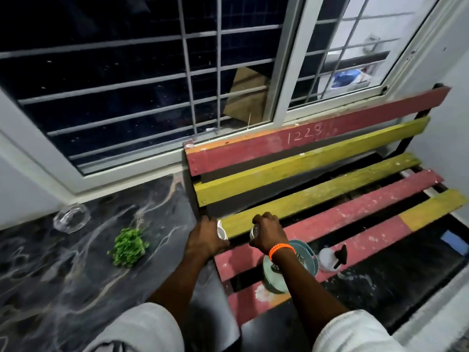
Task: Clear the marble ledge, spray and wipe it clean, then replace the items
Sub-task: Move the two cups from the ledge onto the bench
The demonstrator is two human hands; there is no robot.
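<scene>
Marble ledge (76, 262) with plant and glass dish.
Left hand (204, 236) fingers grip a white cup (221, 231); right hand (267, 233) fingers grip a small jar (254, 232).

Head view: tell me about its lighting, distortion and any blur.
Head view: dim indoor light, with black night behind the window bars; wide-angle bending bows the bars and the bench slats; soft blur on the glass ashtray and on the small items held in the left hand and right hand.

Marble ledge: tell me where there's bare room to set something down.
The marble ledge is bare in front of the green plant, and between the plant and the bench. The glass ashtray takes the far left corner. The bench's near slats are crowded.
</scene>
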